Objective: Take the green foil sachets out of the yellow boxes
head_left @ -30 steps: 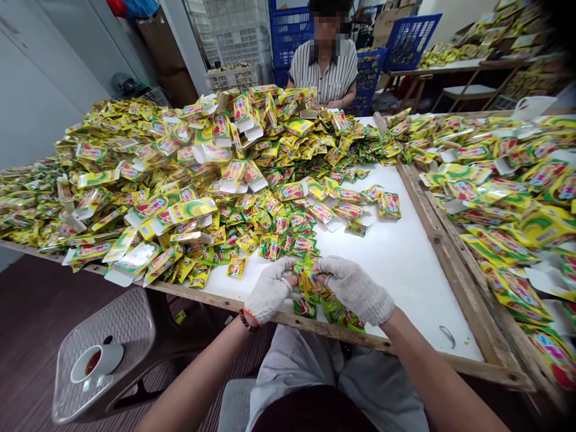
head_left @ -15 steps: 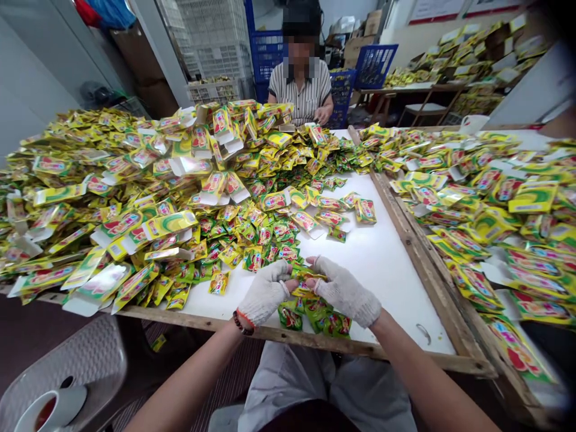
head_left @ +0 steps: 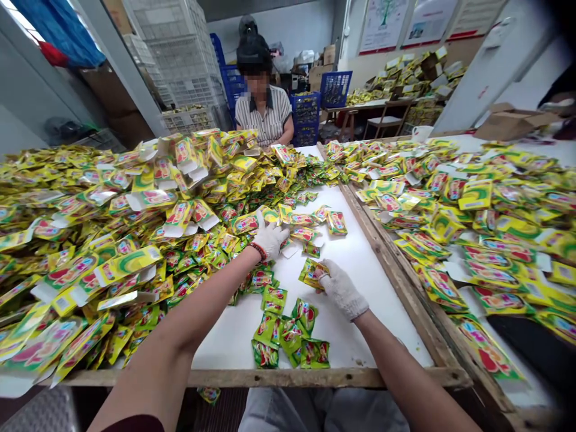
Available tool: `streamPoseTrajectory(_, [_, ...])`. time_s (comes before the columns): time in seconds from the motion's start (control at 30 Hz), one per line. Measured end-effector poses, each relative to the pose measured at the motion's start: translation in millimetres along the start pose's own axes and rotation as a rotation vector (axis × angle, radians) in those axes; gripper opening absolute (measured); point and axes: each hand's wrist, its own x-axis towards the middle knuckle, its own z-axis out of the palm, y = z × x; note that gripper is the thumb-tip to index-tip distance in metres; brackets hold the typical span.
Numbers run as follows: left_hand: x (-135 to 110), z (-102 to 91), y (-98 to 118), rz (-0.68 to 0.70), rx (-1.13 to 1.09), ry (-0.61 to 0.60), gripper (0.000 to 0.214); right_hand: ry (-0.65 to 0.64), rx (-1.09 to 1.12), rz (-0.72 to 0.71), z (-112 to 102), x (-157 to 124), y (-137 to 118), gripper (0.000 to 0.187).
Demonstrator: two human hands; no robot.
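Observation:
Both my hands wear white knit gloves. My left hand (head_left: 271, 237) is stretched forward to the edge of a big heap of yellow-green sachets and flat cartons (head_left: 135, 204), its fingers resting on a flat carton (head_left: 288, 217) there. My right hand (head_left: 338, 289) is closed on a small stack of sachets (head_left: 311, 272) held just above the white tabletop (head_left: 360, 270). A cluster of several green sachets (head_left: 288, 336) lies on the table close to me, between my forearms.
A second table (head_left: 472, 204) to the right is covered with the same packets, past a wooden rim (head_left: 382, 252). A person in a striped shirt (head_left: 265, 114) sits at the far end. Blue and white crates (head_left: 310, 102) stand behind.
My hands were together on a stack of sachets near the front edge. The left hand has let go and reached forward to the heap; the right keeps the stack. The view tilted up.

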Motion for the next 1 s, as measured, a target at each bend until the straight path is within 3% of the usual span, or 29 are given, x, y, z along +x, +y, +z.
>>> streamPoseTrajectory(0.07, [10,-4.8,0,0.038,0.106,-0.031,0.046,0.032,0.001,-0.018,-1,1,-1,0.019])
streamPoseTrajectory(0.17, [6,-17.5,6,0.017,0.123,0.021,0.051,0.147,0.018,-0.089,-8,-1,-4,0.024])
streamPoseTrajectory(0.3, [-27,-33.5,26,0.046,-0.028,0.078,0.058,0.343,0.125,-0.198,-17,-6,-9,0.035])
streamPoseTrajectory(0.37, [-51,-34.4,39,0.086,-0.103,0.107,0.056,0.354,0.187,-0.184,-17,-10,-10,0.039])
streamPoseTrajectory(0.6, [-115,-13.4,69,0.033,-0.311,0.149,0.05,0.053,0.014,-0.076,-10,-31,-4,0.033])
streamPoseTrajectory(0.7, [-127,-10.6,73,0.061,-0.378,0.134,0.047,-0.061,-0.157,-0.08,-15,-38,-7,0.028])
streamPoseTrajectory(0.83, [-136,-10.7,81,0.022,-0.506,0.14,0.04,-0.138,-0.373,-0.201,-25,-40,-16,0.022])
streamPoseTrajectory(1.0, [-143,-8.4,86,-0.047,-0.62,0.159,0.038,-0.223,-0.324,-0.192,-33,-39,-20,0.027])
